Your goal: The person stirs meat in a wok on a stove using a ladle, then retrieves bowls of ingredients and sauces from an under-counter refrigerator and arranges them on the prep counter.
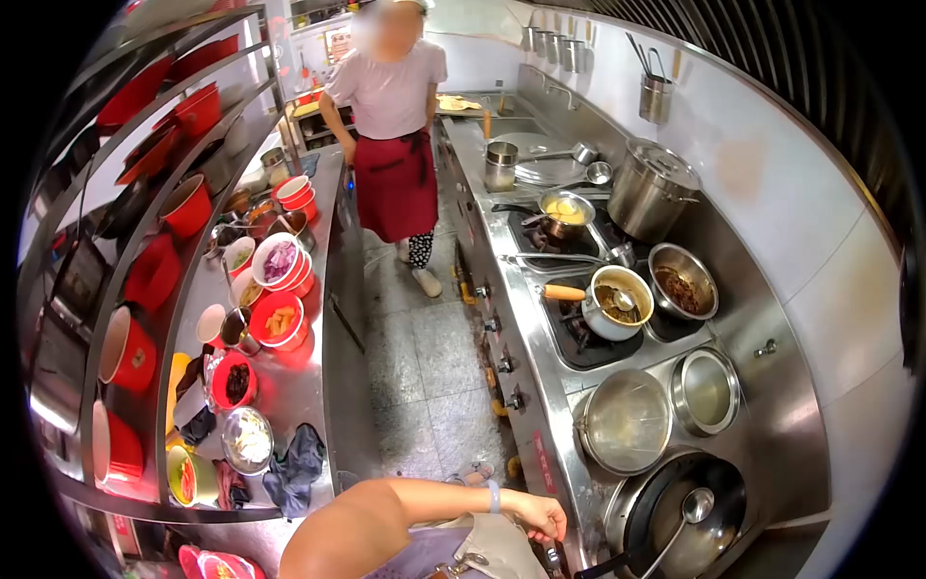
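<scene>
My left hand point(542, 516) reaches across at the bottom, a pale band around its wrist. Its bent fingers close at a stove knob point(552, 557) on the cooker's front edge; the grip is partly hidden. My right hand is out of view. Beside the left hand, a black wok point(690, 473) sits in a larger pan with a metal ladle point(696, 505) resting inside. Farther back stand a strainer-like round pan point(627, 422) and a steel pot point(707, 391). A wooden-handled saucepan point(617, 301) holds dark contents and a spoon.
On the right are a lidded stockpot point(654, 188), a bowl of brown food point(682, 280) and a small pan with yellow contents point(565, 210). Red tubs of ingredients point(280, 321) line the left counter beneath a rack point(183, 251). A person in a red apron point(395, 183) stands in the aisle.
</scene>
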### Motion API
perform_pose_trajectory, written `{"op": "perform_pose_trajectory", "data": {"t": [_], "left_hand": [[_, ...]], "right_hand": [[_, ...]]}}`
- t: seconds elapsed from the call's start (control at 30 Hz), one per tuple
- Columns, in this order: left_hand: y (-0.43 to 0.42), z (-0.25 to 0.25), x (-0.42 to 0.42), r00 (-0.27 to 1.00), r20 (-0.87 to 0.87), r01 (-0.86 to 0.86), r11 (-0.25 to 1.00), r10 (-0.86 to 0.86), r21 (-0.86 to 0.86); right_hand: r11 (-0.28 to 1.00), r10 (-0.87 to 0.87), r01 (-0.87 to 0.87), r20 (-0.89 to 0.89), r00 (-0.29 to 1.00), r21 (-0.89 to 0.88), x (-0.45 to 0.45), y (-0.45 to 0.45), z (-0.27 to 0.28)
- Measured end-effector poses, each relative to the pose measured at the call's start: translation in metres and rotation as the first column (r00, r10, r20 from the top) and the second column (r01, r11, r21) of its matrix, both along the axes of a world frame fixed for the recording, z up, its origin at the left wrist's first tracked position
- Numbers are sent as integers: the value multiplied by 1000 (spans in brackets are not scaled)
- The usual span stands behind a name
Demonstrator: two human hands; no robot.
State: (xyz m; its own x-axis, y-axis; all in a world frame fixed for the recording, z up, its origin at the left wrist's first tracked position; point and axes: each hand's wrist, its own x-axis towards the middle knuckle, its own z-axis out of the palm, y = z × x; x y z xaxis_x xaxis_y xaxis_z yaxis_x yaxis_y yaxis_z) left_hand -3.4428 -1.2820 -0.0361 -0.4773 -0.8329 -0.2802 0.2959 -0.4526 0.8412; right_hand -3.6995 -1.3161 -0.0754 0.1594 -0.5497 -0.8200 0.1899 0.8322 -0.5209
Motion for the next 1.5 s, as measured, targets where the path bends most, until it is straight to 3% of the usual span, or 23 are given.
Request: {"op": "perform_pose_trajectory", "data": {"t": [0.3, 0.4, 0.57, 1.5], "left_hand": [[12, -8, 1, 993, 56, -100, 994, 103, -54], [14, -10, 2, 993, 74, -82, 992, 89, -94], [17, -4, -5, 994, 23, -106, 994, 106, 3], [26, -11, -22, 995, -3, -100, 994, 100, -51]], "right_hand": [[995, 95, -96, -18, 995, -23, 22, -12, -2], [993, 114, -115, -28, 993, -29, 27, -12, -2], [992, 119, -120, -41, 992, -43, 28, -12, -3], [987, 151, -156, -105, 983, -41, 18, -9, -15]]}}
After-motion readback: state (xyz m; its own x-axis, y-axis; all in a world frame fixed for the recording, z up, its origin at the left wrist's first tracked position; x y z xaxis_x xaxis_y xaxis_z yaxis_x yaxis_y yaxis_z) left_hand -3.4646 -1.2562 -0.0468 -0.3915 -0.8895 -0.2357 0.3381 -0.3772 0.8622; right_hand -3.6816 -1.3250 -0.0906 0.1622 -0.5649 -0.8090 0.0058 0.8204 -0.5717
